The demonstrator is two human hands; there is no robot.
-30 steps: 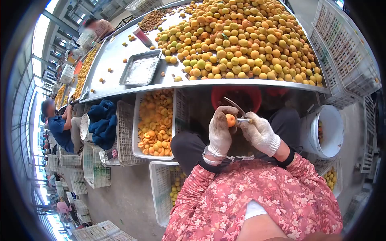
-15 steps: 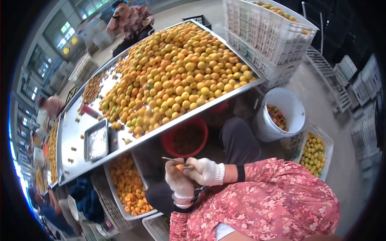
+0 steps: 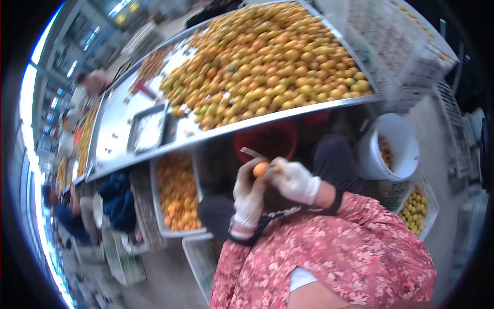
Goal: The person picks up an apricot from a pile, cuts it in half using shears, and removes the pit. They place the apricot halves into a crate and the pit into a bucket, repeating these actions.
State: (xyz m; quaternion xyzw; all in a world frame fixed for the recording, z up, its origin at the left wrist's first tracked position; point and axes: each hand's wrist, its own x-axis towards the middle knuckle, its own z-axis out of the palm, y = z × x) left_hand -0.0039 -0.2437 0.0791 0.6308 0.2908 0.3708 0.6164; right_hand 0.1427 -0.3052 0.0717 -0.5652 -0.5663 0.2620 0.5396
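In front of my lap both gloved hands meet around a small orange apricot (image 3: pixel 261 169). My left hand (image 3: pixel 248 194) has its fingers wrapped round the apricot from the left. My right hand (image 3: pixel 296 182) is closed beside it, gripping a small knife (image 3: pixel 252 153) whose thin blade points up and left past the fruit. The knife's handle is hidden in the glove. Just beyond the hands is a red basin (image 3: pixel 240 138) with dark contents, partly under the table edge. A large heap of apricots (image 3: pixel 278 62) covers much of the metal table (image 3: pixel 110 126).
A metal tray (image 3: pixel 149 131) lies on the table. Halved apricots (image 3: pixel 177 198) fill a crate at left. At right are a white bucket (image 3: pixel 406 149) with fruit scraps, a crate of yellow-green fruit (image 3: pixel 414 208) and stacked white crates (image 3: pixel 388 46). A person (image 3: pixel 72 211) sits at far left.
The view has swung, shifting the table and hands up and right in the picture. Both hands still hold the apricot and knife together; the apricot shows more openly now.
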